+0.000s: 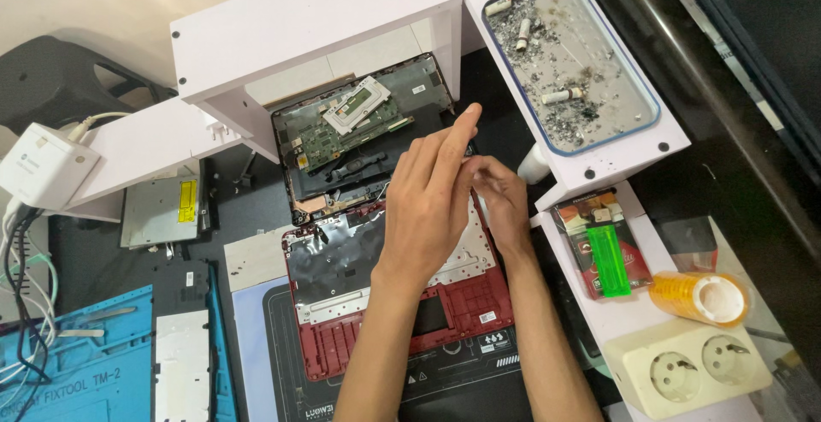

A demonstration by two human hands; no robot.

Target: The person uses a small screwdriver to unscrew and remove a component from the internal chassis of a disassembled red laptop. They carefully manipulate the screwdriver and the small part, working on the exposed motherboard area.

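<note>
A: Centre frame: left hand (432, 195) raised, fingers straight and together, gripping nothing visible. Right hand (500, 195) just behind, fingertips pinched (on what, cannot tell).

B: And beneath them?

A: Red laptop shell (342, 302), opened, lower centre, on a dark mat (282, 354). Circuit board (342, 127) above it. Upper right, a tray (650, 118) of ash; green lighter (609, 259) at right.

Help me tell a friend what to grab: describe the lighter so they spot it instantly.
Start at the white shelf on the right. Between the ash-filled tray and the tape roll lies a red packet. The lighter lies on it, the only bright green thing.
</note>
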